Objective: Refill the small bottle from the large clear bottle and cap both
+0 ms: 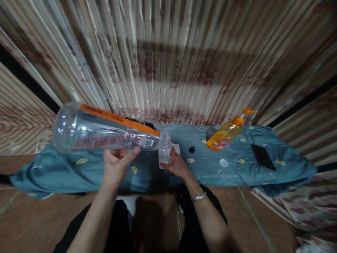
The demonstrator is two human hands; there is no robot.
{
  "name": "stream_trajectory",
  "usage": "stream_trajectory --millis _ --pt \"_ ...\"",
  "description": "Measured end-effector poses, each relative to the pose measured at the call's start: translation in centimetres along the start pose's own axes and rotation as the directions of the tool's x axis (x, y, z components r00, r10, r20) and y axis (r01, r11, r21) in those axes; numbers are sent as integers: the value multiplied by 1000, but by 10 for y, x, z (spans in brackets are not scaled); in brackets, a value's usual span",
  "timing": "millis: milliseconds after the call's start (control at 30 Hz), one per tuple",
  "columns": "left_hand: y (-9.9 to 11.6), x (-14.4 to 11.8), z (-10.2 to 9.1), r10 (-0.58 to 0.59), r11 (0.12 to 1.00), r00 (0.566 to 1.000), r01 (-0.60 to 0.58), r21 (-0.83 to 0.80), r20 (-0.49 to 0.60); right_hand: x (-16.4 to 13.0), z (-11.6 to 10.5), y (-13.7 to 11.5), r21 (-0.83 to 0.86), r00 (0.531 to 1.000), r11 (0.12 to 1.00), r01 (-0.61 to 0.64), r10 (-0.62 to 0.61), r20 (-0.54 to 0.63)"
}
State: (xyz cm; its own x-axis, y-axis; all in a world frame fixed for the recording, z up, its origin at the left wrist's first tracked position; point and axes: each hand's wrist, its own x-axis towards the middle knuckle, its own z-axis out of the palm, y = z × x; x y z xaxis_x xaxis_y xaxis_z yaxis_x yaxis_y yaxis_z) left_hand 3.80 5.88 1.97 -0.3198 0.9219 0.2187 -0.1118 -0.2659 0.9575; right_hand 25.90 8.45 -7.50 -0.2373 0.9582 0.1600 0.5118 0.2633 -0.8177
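My left hand (117,163) is wrapped round a large clear plastic bottle (110,131) with an orange and grey label. The bottle lies nearly level in the air, its neck pointing right. At that neck stands a small clear bottle (165,151), held upright between the thumb and fingers of my right hand (177,163). The two mouths meet or almost touch; whether liquid runs between them I cannot tell. A white flat piece (176,149) shows behind the small bottle, partly hidden by it and my right hand.
A blue-green patterned cloth (147,179) covers the narrow table. On it are a small black cap-like object (191,150), a white round piece (223,162), an orange pump bottle (225,135) with yellow liquid, and a dark phone (263,157). A pleated curtain (168,70) hangs behind.
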Motion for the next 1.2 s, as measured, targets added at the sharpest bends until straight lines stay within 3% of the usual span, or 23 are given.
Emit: stream_trajectory --millis 533,1200 --pt "9 -1 9 -74 996 997 74 -58 -10 1 2 5 -5 999 1000 31 -31 -28" --pt "6 0 14 -43 999 998 41 -32 -46 0 0 -2 37 993 994 -105 106 -46"
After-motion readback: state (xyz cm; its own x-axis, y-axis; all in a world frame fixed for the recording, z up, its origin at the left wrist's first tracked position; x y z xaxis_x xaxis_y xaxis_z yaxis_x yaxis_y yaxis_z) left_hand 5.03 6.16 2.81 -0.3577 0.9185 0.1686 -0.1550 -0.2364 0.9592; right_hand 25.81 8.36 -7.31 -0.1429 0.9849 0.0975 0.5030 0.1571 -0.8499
